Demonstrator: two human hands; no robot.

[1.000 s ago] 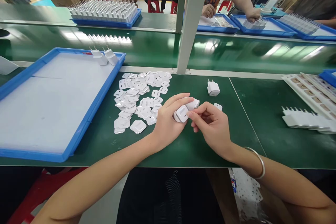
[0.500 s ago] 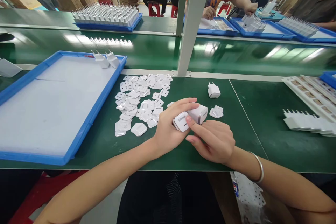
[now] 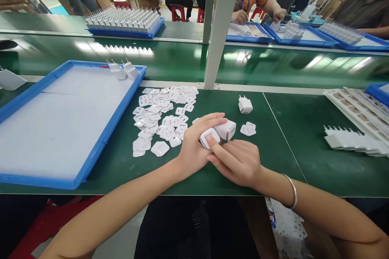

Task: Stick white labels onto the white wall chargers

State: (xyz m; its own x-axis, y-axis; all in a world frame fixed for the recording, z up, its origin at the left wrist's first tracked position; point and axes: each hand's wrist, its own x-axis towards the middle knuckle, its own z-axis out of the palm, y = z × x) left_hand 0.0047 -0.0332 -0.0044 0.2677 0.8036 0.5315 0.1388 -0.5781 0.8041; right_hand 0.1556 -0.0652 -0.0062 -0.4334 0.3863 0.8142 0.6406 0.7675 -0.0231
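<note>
My left hand (image 3: 196,143) is closed around two white plug chargers near the front of the green table. The nearer charger (image 3: 204,141) turns its rounded square face up toward me. A second charger (image 3: 227,130) lies beside it, under my outstretched left fingers. With its index fingertip, my right hand (image 3: 238,160) presses on the nearer charger's face. Its other fingers are curled, and the thumb rests low by that charger. Left of my hands, many loose white face plates (image 3: 160,149) are spread in a heap. Another charger (image 3: 245,104) stands behind, prongs up, near a few plates (image 3: 248,128).
A blue-rimmed tray (image 3: 106,135) at left holds two chargers (image 3: 117,69) in its far corner. A white post (image 3: 217,48) rises from the table's back edge. At right are a row of chargers (image 3: 349,141) and pale strips (image 3: 355,109). Co-workers sit across the bench.
My right index finger has moved left, onto the middle of the nearer charger's face, covering its printing. The right hand has shifted left with it.
</note>
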